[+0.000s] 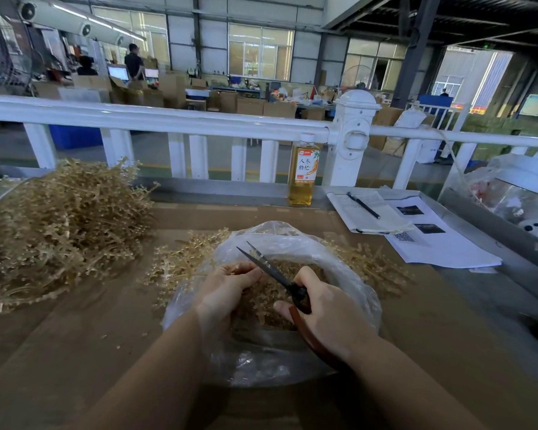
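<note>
Head view, as I see it from my station. My right hand [328, 310] grips the scissors [272, 270]: the fingers are curled round the dark handles, the thumb lies along the near side, and the blades point up and to the left with their tips slightly parted. My left hand [227, 287] is curled as well, its fingertips pinching a short tan sprig [240, 269] just beside the blades; whether the steel touches the sprig I cannot tell. Both hands sit over the mouth of a clear plastic bag [295, 240], which lies on the brown table [75, 336] and holds more cut sprigs [261, 302]. Loose sprigs [180, 262] spread beside the bag on its left and right. A large heap of the same sprigs [59, 218] lies well apart at the far left. Behind the bag, a bottle [303, 172] of amber drink stands upright by the white railing [168, 119]; to its right lie papers [441, 243] with a pen [363, 205] on top.
</note>
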A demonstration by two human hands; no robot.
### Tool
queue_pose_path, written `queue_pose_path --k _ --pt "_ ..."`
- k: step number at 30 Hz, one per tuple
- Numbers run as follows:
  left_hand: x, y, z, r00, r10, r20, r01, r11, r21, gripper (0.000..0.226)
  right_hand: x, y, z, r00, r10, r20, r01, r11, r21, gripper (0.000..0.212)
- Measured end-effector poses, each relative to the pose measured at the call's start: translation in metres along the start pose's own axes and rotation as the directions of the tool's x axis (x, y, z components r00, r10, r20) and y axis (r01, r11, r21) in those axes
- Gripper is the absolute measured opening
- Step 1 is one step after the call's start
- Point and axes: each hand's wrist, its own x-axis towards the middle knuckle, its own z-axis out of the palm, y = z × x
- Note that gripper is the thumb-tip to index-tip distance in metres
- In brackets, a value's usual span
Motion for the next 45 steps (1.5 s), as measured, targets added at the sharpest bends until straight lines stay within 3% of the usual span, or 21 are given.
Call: queue_pose_path --k 3,7,12,36,45 --pt "-0.002 0.004 0.0 1.0 -0.017 0.005 0.017 1.0 0.011 0.007 0.0 -0.001 -0.001 1.0 -0.004 0.014 0.004 1.0 -0.004 0.029" --pt "-0.005 0.007 0.001 0.996 -0.073 0.041 0.074 0.997 -0.022 0.028 0.0 -0.002 -0.002 1.0 0.003 0.022 -0.003 1.0 -0.007 0.029" --pt "-0.005 0.008 0.0 0.998 -0.058 0.012 0.058 0.998 -0.017 0.014 0.0 -0.001 0.0 1.0 -0.001 0.016 0.001 1.0 -0.01 0.031" --pt "-0.006 0.01 0.0 0.994 -0.107 0.037 0.105 0.993 0.053 0.01 0.001 0.002 0.005 0.999 -0.038 0.0 0.038 0.999 -0.023 0.033" --pt "-0.008 0.011 0.004 0.993 -0.116 0.002 0.116 0.993 0.033 0.026 0.002 0.003 0.004 0.999 -0.032 -0.019 0.031 0.999 -0.036 0.033"
